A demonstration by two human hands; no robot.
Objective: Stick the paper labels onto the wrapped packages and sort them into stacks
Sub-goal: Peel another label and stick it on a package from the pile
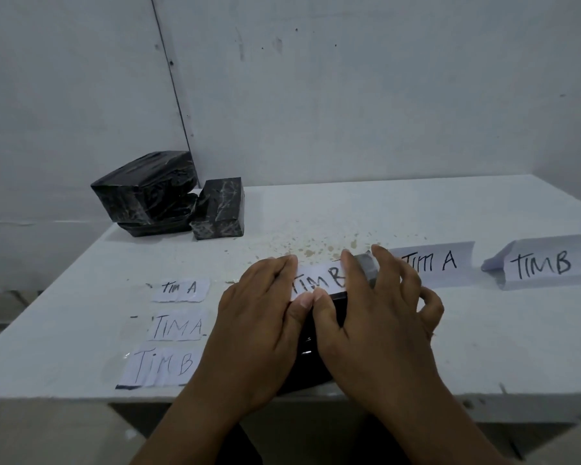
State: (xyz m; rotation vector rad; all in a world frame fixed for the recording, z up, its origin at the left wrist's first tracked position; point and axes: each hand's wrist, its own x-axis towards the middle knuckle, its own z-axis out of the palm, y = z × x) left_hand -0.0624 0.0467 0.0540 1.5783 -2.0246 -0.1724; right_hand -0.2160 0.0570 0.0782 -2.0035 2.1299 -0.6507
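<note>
- The white table [416,347] fills the lower half of the frame, with a scatter of tan specks [302,245] near its middle.
- Upper left of the table: a pile of black wrapped packages [148,193], the biggest one tilted on top of a flatter one, and a smaller block [220,209] leaning right against them.
- Centre of the frame: both forearms come up from the bottom edge and meet over one black package [319,333] lying near the front edge of the table. It's mostly hidden under the hands.
- Left hand [259,327] lies flat-ish on the package, fingers together and pointing up-frame, thumb pressing the lower edge of the "TIM B" label [319,278].
- Right hand [376,317] mirrors it, thumb tip touching the left thumb on the label, index finger down on the label's right end, the other fingers spread and loosely curled off to the right.
- Right side of the table: two folded paper signs standing up, "TIM A" [433,263] and "TIM B" [547,263].
- Left of the hands, three loose labels in a column: "TIM A" [180,288], "TIM A" [178,327], "TIM B" [163,365], smallest at the top.
</note>
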